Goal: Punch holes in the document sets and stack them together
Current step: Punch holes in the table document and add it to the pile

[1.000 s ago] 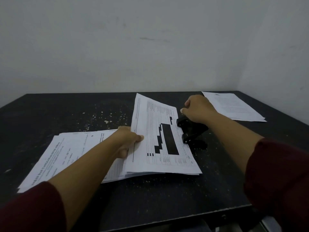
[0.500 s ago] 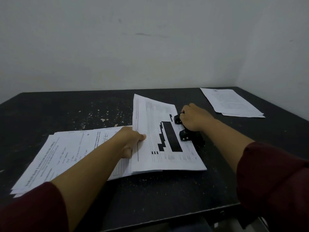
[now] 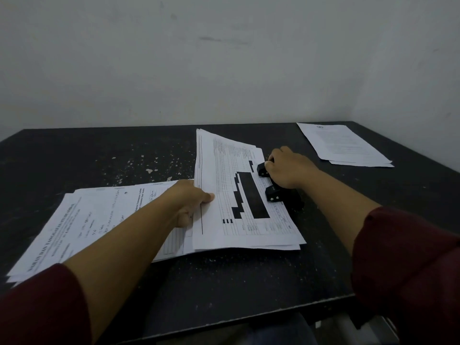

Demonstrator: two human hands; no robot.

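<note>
Three paper stacks [image 3: 344, 145] on speckled black table [image 3: 224, 282], grey walls [image 3: 199, 58]

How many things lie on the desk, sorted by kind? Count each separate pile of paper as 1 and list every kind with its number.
Piles of paper: 3, the left pile, the set being punched, the far right pile
Hole punches: 1, the black hole punch
Total: 4

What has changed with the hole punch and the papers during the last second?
The right hand brought the hole punch down from a raised tilt onto the right edge of the document set, where it now presses. The left hand grips the set's left edge as before; the other paper stacks lie unchanged.
</note>
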